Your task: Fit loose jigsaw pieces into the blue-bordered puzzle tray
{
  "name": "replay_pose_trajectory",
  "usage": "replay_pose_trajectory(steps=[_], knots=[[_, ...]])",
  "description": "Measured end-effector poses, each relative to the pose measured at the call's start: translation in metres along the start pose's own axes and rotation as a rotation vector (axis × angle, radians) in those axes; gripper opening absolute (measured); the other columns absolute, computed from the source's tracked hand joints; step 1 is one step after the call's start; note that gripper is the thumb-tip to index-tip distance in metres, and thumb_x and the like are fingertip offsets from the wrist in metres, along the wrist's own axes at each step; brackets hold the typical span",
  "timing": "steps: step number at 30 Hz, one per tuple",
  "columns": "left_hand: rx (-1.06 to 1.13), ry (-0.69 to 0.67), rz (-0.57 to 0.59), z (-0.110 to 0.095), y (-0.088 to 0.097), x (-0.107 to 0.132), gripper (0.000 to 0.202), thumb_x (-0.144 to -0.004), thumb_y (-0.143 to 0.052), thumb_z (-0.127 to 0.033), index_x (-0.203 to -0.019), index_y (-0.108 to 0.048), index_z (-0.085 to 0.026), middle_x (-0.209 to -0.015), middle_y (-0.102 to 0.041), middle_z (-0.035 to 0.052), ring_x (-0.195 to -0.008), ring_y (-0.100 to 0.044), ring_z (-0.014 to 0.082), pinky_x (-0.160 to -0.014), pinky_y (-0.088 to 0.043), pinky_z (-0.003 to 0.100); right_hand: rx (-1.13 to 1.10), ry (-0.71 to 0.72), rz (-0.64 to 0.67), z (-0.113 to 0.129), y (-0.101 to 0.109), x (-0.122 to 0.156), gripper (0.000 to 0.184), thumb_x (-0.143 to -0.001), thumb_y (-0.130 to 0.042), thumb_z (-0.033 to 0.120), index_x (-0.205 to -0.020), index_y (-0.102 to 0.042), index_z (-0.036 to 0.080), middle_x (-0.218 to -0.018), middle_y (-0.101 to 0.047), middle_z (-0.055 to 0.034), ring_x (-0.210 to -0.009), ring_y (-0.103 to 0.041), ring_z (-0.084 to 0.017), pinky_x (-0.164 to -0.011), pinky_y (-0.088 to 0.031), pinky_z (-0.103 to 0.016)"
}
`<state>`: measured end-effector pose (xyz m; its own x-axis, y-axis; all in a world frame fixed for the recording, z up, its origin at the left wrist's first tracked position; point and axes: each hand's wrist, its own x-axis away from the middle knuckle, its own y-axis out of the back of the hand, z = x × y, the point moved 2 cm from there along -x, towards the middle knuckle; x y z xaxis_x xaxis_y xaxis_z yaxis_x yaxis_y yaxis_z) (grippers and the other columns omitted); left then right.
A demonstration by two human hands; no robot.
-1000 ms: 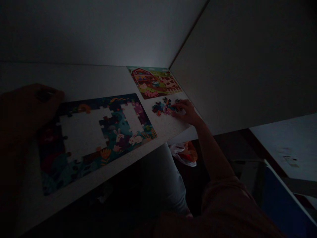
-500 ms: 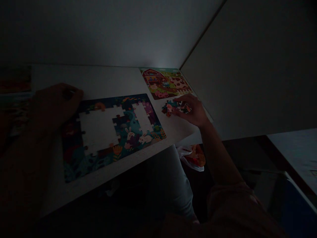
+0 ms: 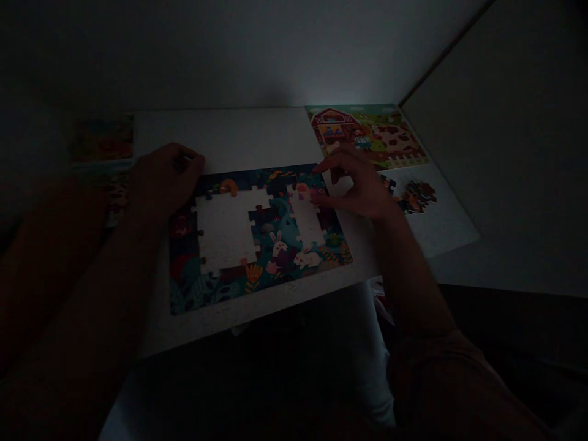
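Note:
A partly filled jigsaw puzzle (image 3: 285, 263) with a dark blue-green border lies on the white table; rabbits and flowers show on it, with two gaps inside. At its upper left corner rests my left hand (image 3: 165, 177), fingers curled and thumb against forefinger; whatever they may hold is hidden. My right hand (image 3: 353, 184) is over the puzzle's upper right part. Its thumb and forefinger are closed on a small pinkish-orange puzzle piece (image 3: 304, 192), at the top of the narrower gap. Whether the piece touches the board is too dark to tell.
Loose puzzle pieces (image 3: 417, 196) lie heaped to the right, partly behind my right wrist. A farm puzzle (image 3: 395, 138) with a cow and barn lies at the back right. More pictures (image 3: 103, 138) sit at the left. Walls (image 3: 229, 55) bound the table behind and right.
My right hand has moved left from the loose pieces to the puzzle, bringing a piece with it. My left hand stays at the puzzle's corner. The camera view has turned left.

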<state>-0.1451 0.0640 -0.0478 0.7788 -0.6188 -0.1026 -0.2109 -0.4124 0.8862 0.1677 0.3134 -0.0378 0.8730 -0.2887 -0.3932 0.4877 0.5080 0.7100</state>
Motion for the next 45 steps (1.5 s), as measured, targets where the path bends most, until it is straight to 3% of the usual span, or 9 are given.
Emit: replay_pose_trajectory(steps=[3,8,14,21,27,33,39,45], knots=[[0.002,-0.017,0.01,0.003,-0.002,-0.001,0.049,-0.105,-0.063,-0.059,-0.132,-0.082,-0.023,-0.123,-0.084,0.0089,-0.11,-0.075,0.0293,-0.1,-0.057,0.041,0.005,-0.003,0.023,-0.003,0.002,0.004,0.047,-0.091,-0.095,0.068,-0.125,-0.081,0.039,-0.124,-0.076,-0.0093,-0.101,-0.065,-0.034,-0.087,-0.064,-0.057],[-0.001,-0.017,-0.002,0.004,-0.001,0.0,0.051,-0.105,-0.063,-0.061,-0.133,-0.083,-0.024,-0.123,-0.084,0.0085,-0.109,-0.074,0.0288,-0.101,-0.056,0.04,0.022,0.126,0.011,-0.001,-0.001,0.0,0.046,-0.095,-0.093,0.063,-0.125,-0.082,0.03,-0.117,-0.073,-0.008,-0.095,-0.066,-0.027,-0.086,-0.061,-0.049],[0.005,0.001,0.002,-0.001,0.001,0.002,0.053,-0.109,-0.057,-0.066,-0.129,-0.082,-0.024,-0.123,-0.084,0.0084,-0.111,-0.074,0.0283,-0.097,-0.054,0.038,0.022,0.036,0.056,0.0,-0.003,0.0,0.047,-0.093,-0.093,0.07,-0.123,-0.084,0.035,-0.115,-0.071,-0.0084,-0.094,-0.066,-0.03,-0.09,-0.062,-0.052],[0.067,-0.033,-0.022,-0.001,0.0,0.002,0.065,-0.116,-0.04,-0.068,-0.124,-0.086,-0.023,-0.118,-0.083,0.0091,-0.112,-0.073,0.0284,-0.095,-0.051,0.04,-0.012,-0.018,0.121,0.002,-0.004,0.0,0.054,-0.092,-0.091,0.075,-0.125,-0.085,0.032,-0.114,-0.073,-0.0083,-0.097,-0.068,-0.03,-0.091,-0.061,-0.05],[0.075,-0.03,-0.019,0.0,0.0,0.002,0.065,-0.116,-0.04,-0.067,-0.125,-0.087,-0.023,-0.118,-0.084,0.0091,-0.109,-0.073,0.0287,-0.094,-0.051,0.041,-0.068,-0.017,0.171,0.002,-0.006,0.001,0.054,-0.093,-0.093,0.072,-0.124,-0.085,0.028,-0.116,-0.074,-0.0075,-0.097,-0.071,-0.027,-0.089,-0.06,-0.044],[0.081,-0.039,-0.017,-0.001,0.0,0.002,0.065,-0.117,-0.039,-0.066,-0.125,-0.087,-0.022,-0.115,-0.083,0.0086,-0.107,-0.072,0.0279,-0.095,-0.051,0.041,-0.082,-0.02,0.213,0.005,-0.007,0.001,0.056,-0.087,-0.095,0.075,-0.119,-0.085,0.03,-0.119,-0.077,-0.0075,-0.104,-0.071,-0.029,-0.096,-0.061,-0.047],[0.102,-0.065,-0.032,0.0,-0.001,0.002,0.065,-0.117,-0.039,-0.065,-0.123,-0.087,-0.021,-0.113,-0.082,0.01,-0.106,-0.073,0.0285,-0.093,-0.052,0.041,-0.079,0.006,0.274,0.003,-0.01,0.002,0.049,-0.085,-0.097,0.072,-0.108,-0.085,0.03,-0.115,-0.074,-0.0077,-0.101,-0.069,-0.03,-0.091,-0.061,-0.046],[0.091,-0.051,-0.031,0.002,-0.002,0.002,0.064,-0.118,-0.04,-0.066,-0.125,-0.087,-0.023,-0.113,-0.082,0.0072,-0.107,-0.072,0.0266,-0.096,-0.052,0.039,-0.062,0.018,0.284,-0.001,-0.009,0.003,0.047,-0.082,-0.101,0.067,-0.107,-0.087,0.031,-0.118,-0.072,-0.0085,-0.108,-0.069,-0.032,-0.093,-0.062,-0.047]])
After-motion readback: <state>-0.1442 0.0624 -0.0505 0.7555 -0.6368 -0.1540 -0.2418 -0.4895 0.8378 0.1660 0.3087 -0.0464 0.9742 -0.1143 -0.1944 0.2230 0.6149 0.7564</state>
